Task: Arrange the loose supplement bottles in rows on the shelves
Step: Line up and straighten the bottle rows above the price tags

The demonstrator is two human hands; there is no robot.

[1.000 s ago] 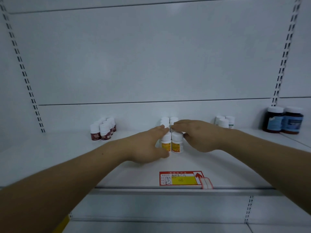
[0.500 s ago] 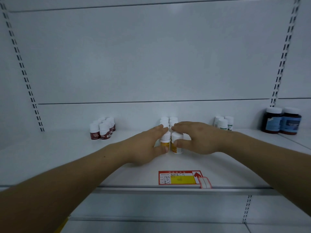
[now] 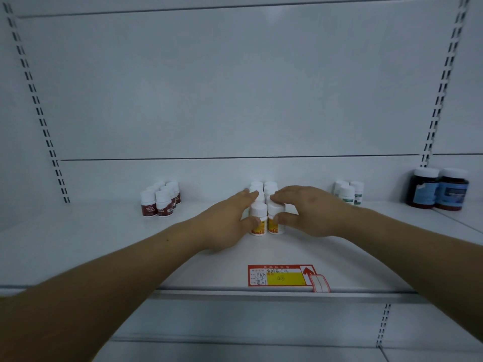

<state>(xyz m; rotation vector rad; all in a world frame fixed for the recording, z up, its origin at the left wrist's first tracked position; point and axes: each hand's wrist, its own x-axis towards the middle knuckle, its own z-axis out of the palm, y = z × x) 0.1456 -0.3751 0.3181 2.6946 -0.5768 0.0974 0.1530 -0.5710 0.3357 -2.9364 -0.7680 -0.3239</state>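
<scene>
Both hands were on the middle cluster of small white-capped bottles with orange labels (image 3: 266,218), which stood upright in two rows running front to back at the centre of the white shelf (image 3: 104,246). The left hand (image 3: 224,226) cupped the left row from its outer side, fingers stretched along the caps, thumb pressed on the front-left bottle (image 3: 258,222). The right hand (image 3: 311,212) mirrored it on the right row, fingers over the caps, thumb against the front-right bottle (image 3: 275,220). Neither hand closed around a bottle; both were flat and partly spread, squeezing the two rows between them. The two front bottles touched each other.

To the left, well apart, a group of bottles with dark red labels (image 3: 160,199) stood in rows. To the right, bottles with green labels (image 3: 349,192) stood near the back. Far right, two dark jars with blue labels (image 3: 439,189) stood side by side. A red and yellow price tag (image 3: 281,276) lay near the shelf's front edge.
</scene>
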